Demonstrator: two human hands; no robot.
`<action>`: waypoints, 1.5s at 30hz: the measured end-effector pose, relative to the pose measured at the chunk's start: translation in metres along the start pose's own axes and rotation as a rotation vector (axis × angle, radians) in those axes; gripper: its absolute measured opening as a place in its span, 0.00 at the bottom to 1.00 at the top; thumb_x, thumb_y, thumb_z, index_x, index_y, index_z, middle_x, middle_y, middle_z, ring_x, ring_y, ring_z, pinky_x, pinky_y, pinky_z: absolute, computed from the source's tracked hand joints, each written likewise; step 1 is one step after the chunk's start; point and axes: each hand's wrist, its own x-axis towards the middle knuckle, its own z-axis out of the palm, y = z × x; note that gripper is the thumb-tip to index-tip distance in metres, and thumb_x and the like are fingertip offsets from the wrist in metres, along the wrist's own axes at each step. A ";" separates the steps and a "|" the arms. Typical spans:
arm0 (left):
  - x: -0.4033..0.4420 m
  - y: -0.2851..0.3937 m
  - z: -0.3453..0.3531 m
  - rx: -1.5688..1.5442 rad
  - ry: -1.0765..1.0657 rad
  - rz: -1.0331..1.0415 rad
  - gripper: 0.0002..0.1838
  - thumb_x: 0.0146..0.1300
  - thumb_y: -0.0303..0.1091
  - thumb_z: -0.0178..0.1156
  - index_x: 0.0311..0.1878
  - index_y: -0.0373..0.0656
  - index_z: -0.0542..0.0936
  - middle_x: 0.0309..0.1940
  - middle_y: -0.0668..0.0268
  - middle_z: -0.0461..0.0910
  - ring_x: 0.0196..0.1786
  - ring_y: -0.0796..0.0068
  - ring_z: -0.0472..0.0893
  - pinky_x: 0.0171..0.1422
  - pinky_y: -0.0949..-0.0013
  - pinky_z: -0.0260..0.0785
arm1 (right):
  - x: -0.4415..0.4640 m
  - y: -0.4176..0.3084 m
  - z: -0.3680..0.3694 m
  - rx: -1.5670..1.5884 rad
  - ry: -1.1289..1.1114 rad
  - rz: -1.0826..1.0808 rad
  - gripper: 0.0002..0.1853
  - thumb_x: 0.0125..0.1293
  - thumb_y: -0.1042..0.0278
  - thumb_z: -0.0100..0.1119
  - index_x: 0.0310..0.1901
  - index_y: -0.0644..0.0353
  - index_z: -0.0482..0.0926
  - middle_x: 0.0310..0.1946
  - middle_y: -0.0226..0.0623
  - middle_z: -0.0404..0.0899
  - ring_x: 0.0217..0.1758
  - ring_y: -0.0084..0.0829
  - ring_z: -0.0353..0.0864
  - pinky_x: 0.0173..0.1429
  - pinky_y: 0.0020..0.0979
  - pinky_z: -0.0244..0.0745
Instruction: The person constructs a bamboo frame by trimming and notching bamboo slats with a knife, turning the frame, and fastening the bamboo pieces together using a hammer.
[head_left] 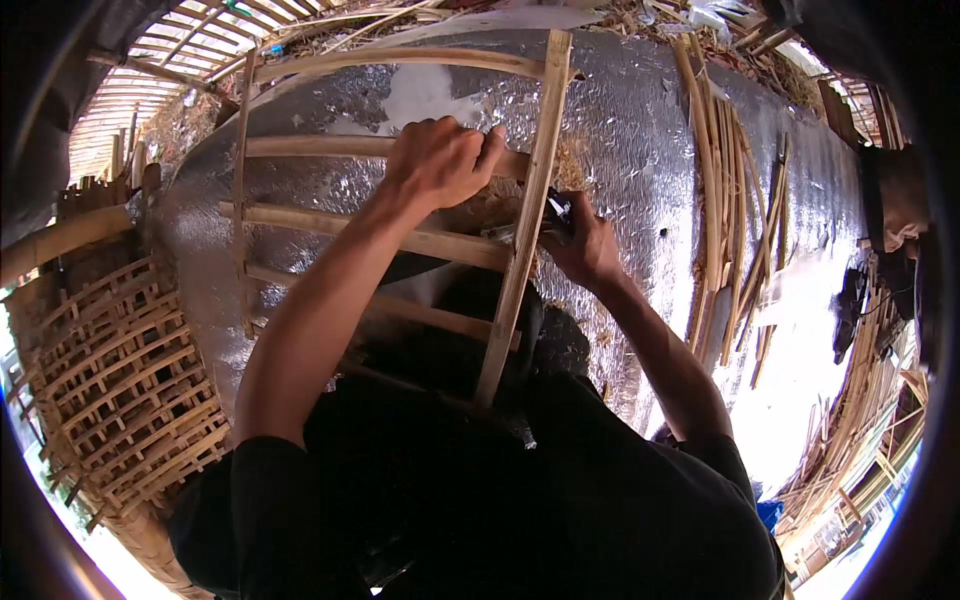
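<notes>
A ladder-like bamboo frame (527, 222) stretches out in front of me, several slats running between its two side rails. My left hand (440, 160) is closed in a fist round one bamboo slat (320, 147), close to the right rail. Just right of that rail, my right hand (588, 248) is closed on a dark hand tool (560, 213) with a shiny part. Fingers and rail hide much of this tool, so I cannot tell its exact kind. Its upper end lies beside the rail, below the slat in my left hand.
Silver foil sheeting (640, 150) covers the ground under the frame. A bundle of bamboo strips (715, 190) lies to the right. Woven bamboo lattice (140, 370) stands at the left. Shavings and scraps (640, 20) lie along the far edge. Another person's hand (905, 215) shows at the far right.
</notes>
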 end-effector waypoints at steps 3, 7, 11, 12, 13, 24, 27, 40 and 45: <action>0.006 -0.007 -0.004 -0.007 -0.009 0.001 0.37 0.80 0.53 0.43 0.17 0.44 0.82 0.13 0.54 0.78 0.17 0.52 0.80 0.26 0.50 0.76 | 0.019 0.000 0.003 0.025 0.113 -0.016 0.28 0.63 0.64 0.76 0.58 0.58 0.69 0.40 0.49 0.88 0.41 0.44 0.92 0.42 0.43 0.86; 0.006 -0.004 -0.016 0.056 0.022 0.040 0.35 0.79 0.53 0.45 0.17 0.44 0.83 0.14 0.54 0.80 0.19 0.50 0.82 0.28 0.51 0.77 | 0.036 0.005 -0.002 -0.001 0.362 0.036 0.25 0.66 0.61 0.74 0.56 0.61 0.71 0.38 0.48 0.87 0.31 0.38 0.85 0.35 0.40 0.78; 0.000 -0.009 0.001 0.106 -0.011 0.058 0.34 0.78 0.54 0.47 0.18 0.44 0.83 0.18 0.53 0.82 0.21 0.47 0.83 0.31 0.48 0.78 | 0.015 0.018 -0.018 0.151 0.495 0.138 0.22 0.71 0.56 0.70 0.54 0.64 0.73 0.39 0.47 0.88 0.33 0.34 0.83 0.37 0.38 0.77; 0.000 -0.012 0.008 0.100 -0.005 0.057 0.34 0.78 0.55 0.48 0.18 0.44 0.83 0.19 0.51 0.82 0.23 0.46 0.84 0.32 0.48 0.78 | 0.003 0.023 -0.021 0.215 0.487 0.165 0.22 0.73 0.55 0.68 0.53 0.65 0.73 0.40 0.46 0.88 0.34 0.32 0.83 0.38 0.37 0.77; 0.000 -0.015 0.015 0.110 0.002 0.047 0.34 0.78 0.55 0.48 0.18 0.44 0.83 0.19 0.51 0.82 0.23 0.46 0.84 0.33 0.48 0.79 | -0.007 0.020 -0.022 0.277 0.478 0.191 0.22 0.74 0.53 0.66 0.53 0.65 0.73 0.41 0.45 0.88 0.35 0.31 0.83 0.38 0.37 0.77; -0.014 -0.022 0.062 0.015 -0.026 -0.051 0.34 0.78 0.54 0.48 0.17 0.45 0.84 0.18 0.52 0.82 0.23 0.48 0.84 0.32 0.50 0.79 | -0.042 -0.058 -0.021 -0.054 0.108 -0.150 0.18 0.76 0.65 0.57 0.62 0.59 0.68 0.42 0.53 0.86 0.33 0.53 0.88 0.34 0.48 0.83; -0.019 -0.022 0.068 0.013 0.047 -0.020 0.34 0.78 0.53 0.47 0.17 0.46 0.84 0.17 0.52 0.81 0.23 0.49 0.84 0.32 0.50 0.80 | -0.032 -0.072 -0.021 -0.229 0.132 -0.565 0.22 0.74 0.67 0.60 0.66 0.59 0.69 0.42 0.49 0.83 0.27 0.46 0.86 0.30 0.44 0.83; -0.021 -0.023 0.072 0.006 0.079 -0.077 0.30 0.73 0.53 0.53 0.14 0.51 0.81 0.13 0.60 0.79 0.19 0.58 0.83 0.25 0.52 0.74 | 0.012 -0.043 -0.030 -0.607 -0.093 -0.307 0.19 0.79 0.61 0.54 0.66 0.56 0.67 0.42 0.45 0.84 0.24 0.40 0.86 0.21 0.42 0.83; -0.024 -0.043 0.113 -0.048 0.376 0.077 0.32 0.73 0.53 0.53 0.12 0.50 0.79 0.12 0.59 0.78 0.17 0.59 0.81 0.23 0.53 0.73 | 0.009 -0.044 -0.053 -0.270 0.117 -0.723 0.21 0.75 0.59 0.59 0.65 0.53 0.69 0.46 0.52 0.86 0.32 0.55 0.89 0.34 0.51 0.87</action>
